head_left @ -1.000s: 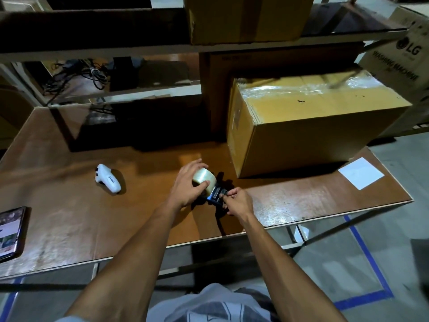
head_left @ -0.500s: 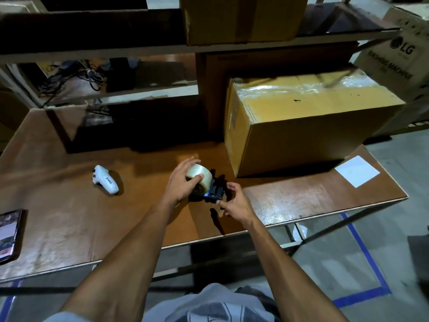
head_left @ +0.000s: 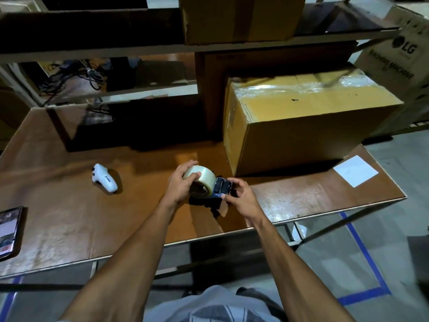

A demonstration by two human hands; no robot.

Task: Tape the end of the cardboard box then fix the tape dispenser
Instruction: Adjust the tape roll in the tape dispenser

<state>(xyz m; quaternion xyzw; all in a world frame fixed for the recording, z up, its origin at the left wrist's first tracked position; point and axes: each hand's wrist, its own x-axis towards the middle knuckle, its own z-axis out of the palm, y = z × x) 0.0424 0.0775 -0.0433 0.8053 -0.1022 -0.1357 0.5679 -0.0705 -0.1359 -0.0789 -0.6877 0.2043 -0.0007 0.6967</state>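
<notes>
We see a yellow-brown cardboard box, a clear roll of tape on a black-and-blue tape dispenser, a white controller, and a white paper sheet on the reddish-brown table.

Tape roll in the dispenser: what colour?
Clear, pale yellowish tape roll, gripped by the left hand; head view, the only one.

This looks like a warehouse or packing area: a worn brown plywood table on a metal frame stands under dark metal shelving loaded with brown cardboard cartons (one large carton printed "LG washing machine"), over a grey concrete floor marked with blue tape lines.
</notes>
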